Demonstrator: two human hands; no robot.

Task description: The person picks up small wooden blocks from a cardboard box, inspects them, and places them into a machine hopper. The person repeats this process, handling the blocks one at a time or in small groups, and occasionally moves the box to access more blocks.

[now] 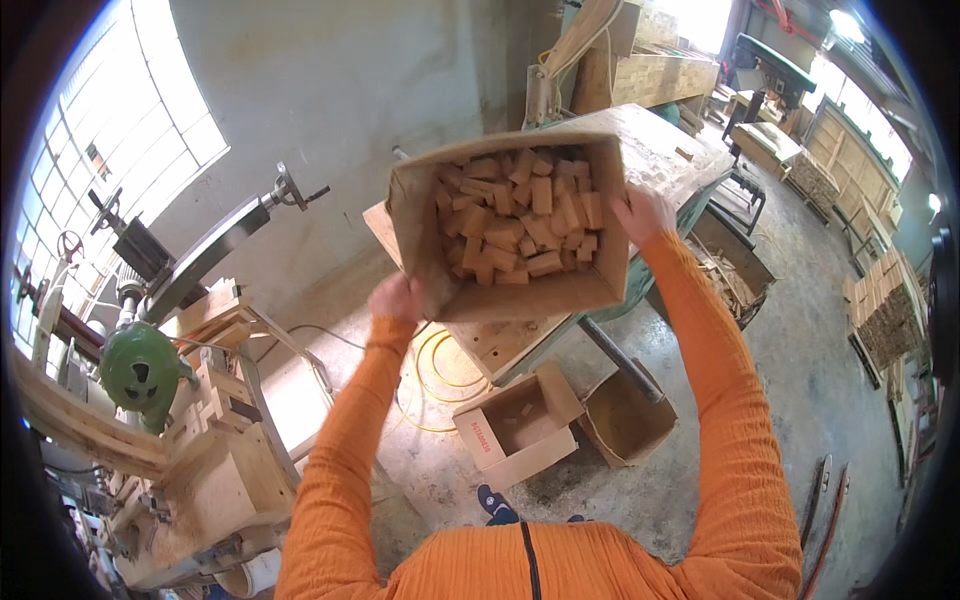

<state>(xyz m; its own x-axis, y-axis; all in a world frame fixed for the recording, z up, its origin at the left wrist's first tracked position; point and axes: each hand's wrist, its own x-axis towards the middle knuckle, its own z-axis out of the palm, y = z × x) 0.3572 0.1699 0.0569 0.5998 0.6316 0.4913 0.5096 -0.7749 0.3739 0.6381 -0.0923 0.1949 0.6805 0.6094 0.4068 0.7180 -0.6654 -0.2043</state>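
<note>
Both my hands hold up a brown cardboard box point(520, 302), its open top tilted toward me. Inside lie many small wooden blocks point(525, 225), heaped loosely. My left hand point(398, 298) grips the box at its near left corner. On the far right side, my right hand point(645, 212) has hold of the box wall. The fingertips of both hands are partly hidden by the cardboard. Beneath and behind the box stands a light-topped workbench point(655, 150), partly covered by it.
On the floor before my feet stand an open cardboard carton point(515, 440) and a second open box point(630, 415). A yellow hose point(425, 375) curls beside them. To the left is a machine with a green housing point(148, 368). A scrap-wood bin point(735, 265) and stacked timber point(888, 305) stand right.
</note>
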